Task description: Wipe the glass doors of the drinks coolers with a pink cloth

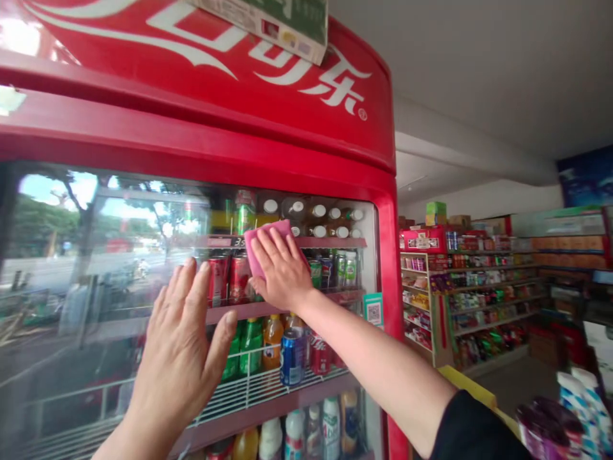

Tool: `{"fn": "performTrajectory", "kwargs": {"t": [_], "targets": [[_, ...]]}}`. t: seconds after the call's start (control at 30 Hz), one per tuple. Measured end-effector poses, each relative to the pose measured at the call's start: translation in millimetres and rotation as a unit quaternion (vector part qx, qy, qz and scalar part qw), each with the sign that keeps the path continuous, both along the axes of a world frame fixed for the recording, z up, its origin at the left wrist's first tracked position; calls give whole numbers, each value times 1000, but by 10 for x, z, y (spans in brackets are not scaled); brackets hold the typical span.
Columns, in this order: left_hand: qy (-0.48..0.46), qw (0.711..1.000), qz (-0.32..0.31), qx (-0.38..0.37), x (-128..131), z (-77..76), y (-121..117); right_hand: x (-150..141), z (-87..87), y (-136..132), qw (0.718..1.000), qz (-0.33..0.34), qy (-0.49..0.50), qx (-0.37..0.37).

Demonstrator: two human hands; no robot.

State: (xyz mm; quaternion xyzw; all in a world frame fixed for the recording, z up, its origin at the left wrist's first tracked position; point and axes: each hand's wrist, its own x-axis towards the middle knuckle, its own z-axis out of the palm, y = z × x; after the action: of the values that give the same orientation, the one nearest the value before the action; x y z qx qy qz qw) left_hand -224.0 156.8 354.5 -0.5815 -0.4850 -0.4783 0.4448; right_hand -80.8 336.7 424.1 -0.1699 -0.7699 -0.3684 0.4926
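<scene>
At the centre of the frame, the right hand (282, 271) lay flat with its fingers close together over a pink cleaning cloth (256, 252), pressing it evenly to the glass door (62, 268) of a red Coca-Cola drinks cooler (201, 150), while the left hand (179, 345) braced bare against the pane, fingers spread.

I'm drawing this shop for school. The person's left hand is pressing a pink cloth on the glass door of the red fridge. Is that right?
Not quite: the pink cloth is under the right hand, not the left hand, which is bare, as the head view shows. The rest is right: the cloth is on the glass door of the red fridge.
</scene>
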Motion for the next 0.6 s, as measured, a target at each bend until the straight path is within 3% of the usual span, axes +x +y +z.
{"fn": "performTrajectory", "kwargs": {"t": [0.07, 0.17, 0.27, 0.37, 0.43, 0.5, 0.53, 0.6], "targets": [[14, 1000, -10, 8, 181, 98, 175, 132, 9, 41, 995, 8, -80, 51], [28, 999, -28, 10, 418, 169, 382, 637, 117, 339, 996, -5, -77, 48], [32, 999, -33, 1, 582, 145, 504, 1256, 223, 752, 997, -42, 58, -37], [28, 999, -25, -14, 663, 70, 575, 1592, 215, 1031, 968, -62, 219, -104], [26, 999, -18, -27, 691, 24, 614, 1536, 117, 1047, 941, -63, 308, -127], [19, 999, -13, -33, 715, -7, 652, 1309, -48, 924, 930, -57, 338, -133], [14, 999, -12, -36, 731, -16, 672, 1171, -141, 828, 941, -50, 311, -125], [5, 999, -13, -40, 774, -24, 716, 941, -313, 625, 983, -27, 166, -80]]}}
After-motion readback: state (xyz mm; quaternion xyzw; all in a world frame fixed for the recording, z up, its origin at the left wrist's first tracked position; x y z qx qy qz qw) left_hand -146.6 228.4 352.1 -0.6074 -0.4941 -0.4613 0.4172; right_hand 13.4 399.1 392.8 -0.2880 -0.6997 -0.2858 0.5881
